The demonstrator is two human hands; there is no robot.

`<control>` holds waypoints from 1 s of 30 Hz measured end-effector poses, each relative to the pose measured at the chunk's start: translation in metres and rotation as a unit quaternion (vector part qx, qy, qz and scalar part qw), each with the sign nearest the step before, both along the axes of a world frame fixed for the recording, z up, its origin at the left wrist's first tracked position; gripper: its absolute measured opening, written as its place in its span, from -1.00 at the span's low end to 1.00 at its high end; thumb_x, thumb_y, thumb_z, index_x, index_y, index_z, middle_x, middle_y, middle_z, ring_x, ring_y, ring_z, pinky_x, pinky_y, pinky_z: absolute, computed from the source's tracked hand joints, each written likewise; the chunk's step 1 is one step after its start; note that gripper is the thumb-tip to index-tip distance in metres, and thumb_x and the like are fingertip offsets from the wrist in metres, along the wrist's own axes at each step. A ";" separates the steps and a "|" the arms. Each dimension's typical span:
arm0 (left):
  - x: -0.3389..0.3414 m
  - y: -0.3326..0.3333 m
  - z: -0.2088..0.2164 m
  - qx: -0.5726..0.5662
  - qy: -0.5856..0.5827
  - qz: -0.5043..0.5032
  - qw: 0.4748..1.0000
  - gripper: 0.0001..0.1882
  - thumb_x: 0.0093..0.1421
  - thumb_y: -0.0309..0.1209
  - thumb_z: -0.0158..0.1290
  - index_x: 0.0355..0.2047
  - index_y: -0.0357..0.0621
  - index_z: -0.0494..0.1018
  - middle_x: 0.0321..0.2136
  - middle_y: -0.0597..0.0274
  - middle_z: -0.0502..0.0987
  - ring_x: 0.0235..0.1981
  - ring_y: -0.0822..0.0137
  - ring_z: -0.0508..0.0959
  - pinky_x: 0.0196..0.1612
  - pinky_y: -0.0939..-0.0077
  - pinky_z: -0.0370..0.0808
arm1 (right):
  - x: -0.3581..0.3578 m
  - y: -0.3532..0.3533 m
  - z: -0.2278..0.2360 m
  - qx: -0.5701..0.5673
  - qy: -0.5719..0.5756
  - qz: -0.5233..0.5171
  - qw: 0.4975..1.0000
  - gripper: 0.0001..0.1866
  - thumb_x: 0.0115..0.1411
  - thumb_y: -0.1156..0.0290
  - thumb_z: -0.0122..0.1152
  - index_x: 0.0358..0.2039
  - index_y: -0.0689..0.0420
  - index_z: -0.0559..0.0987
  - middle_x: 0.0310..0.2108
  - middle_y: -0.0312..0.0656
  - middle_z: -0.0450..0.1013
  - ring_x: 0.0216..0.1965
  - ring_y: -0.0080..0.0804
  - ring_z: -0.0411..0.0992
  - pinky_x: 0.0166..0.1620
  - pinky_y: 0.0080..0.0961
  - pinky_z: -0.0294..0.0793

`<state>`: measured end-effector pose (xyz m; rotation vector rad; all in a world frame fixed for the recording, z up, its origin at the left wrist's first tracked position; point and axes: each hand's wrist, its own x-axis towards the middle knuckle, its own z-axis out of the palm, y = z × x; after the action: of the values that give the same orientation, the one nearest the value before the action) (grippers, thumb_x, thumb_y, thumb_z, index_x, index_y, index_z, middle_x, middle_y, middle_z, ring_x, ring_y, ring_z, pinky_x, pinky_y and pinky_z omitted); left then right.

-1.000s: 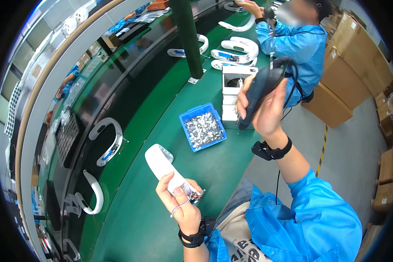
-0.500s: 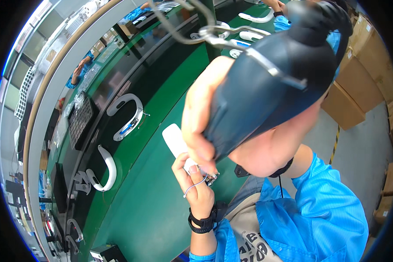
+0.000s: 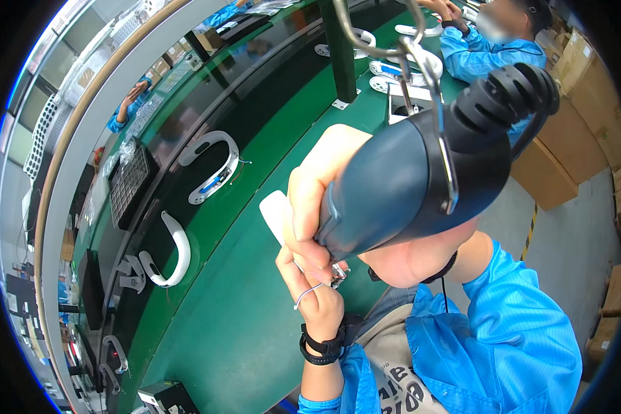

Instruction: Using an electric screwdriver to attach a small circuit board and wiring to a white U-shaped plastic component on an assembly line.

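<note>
The right hand (image 3: 415, 261) wraps its fingers round a dark tool (image 3: 392, 186) (nose lower left); the left hand (image 3: 320, 302) likewise grips a white part (image 3: 275, 214), long axis toward upper left.

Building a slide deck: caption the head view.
Left hand holds a white housing; right hand grips a dark corded tool.

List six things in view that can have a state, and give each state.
Dark blue-and-black handheld tool: gripped, tip hidden; on or off unclear.
White rounded plastic part: held, partly hidden.
Bare right hand: closed around the tool.
Bare left hand: closed on the part.
Thin pale wire: bent across the left hand.
Upper white C-shaped plastic piece: lying unheld, wires protruding.
</note>
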<state>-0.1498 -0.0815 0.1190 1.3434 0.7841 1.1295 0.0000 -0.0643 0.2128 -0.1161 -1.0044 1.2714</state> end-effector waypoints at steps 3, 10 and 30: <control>-0.002 0.000 -0.011 -0.057 -0.032 -0.022 0.998 -0.54 0.49 -0.41 -0.13 0.32 -0.16 0.07 -0.01 0.09 0.43 -0.27 0.40 0.56 -0.23 0.50 0.56 | -0.001 -0.005 0.002 -0.058 0.002 -0.036 0.998 0.07 0.02 -0.65 -0.10 -0.19 0.33 0.53 -0.44 -0.08 0.51 -0.48 -0.34 0.47 -0.40 -0.35 0.51; 0.010 0.000 -0.008 -0.011 -0.024 0.019 0.999 -0.55 0.48 -0.41 -0.08 0.29 -0.23 0.12 -0.04 0.18 0.41 -0.35 0.52 0.48 -0.31 0.62 0.47 | 0.013 0.008 -0.028 0.119 0.024 -0.008 0.993 -0.33 0.21 -0.12 0.33 -0.31 0.43 0.55 -0.43 0.05 0.50 -0.47 -0.16 0.50 -0.30 -0.08 0.59; 0.003 0.000 -0.008 0.040 -0.015 0.022 0.999 -0.51 0.45 -0.51 -0.03 0.30 -0.16 0.08 -0.19 0.18 0.48 -0.36 0.48 0.51 -0.30 0.61 0.44 | -0.010 -0.024 -0.015 -0.094 0.025 -0.056 0.994 -0.33 0.16 -0.17 0.33 -0.42 0.37 0.58 -0.49 -0.01 0.48 -0.48 -0.21 0.50 -0.35 -0.28 0.52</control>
<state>-0.1465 -0.0816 0.1108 1.3776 0.7574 1.2243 -0.0096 -0.0880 0.1983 -0.2805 -0.8229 1.2576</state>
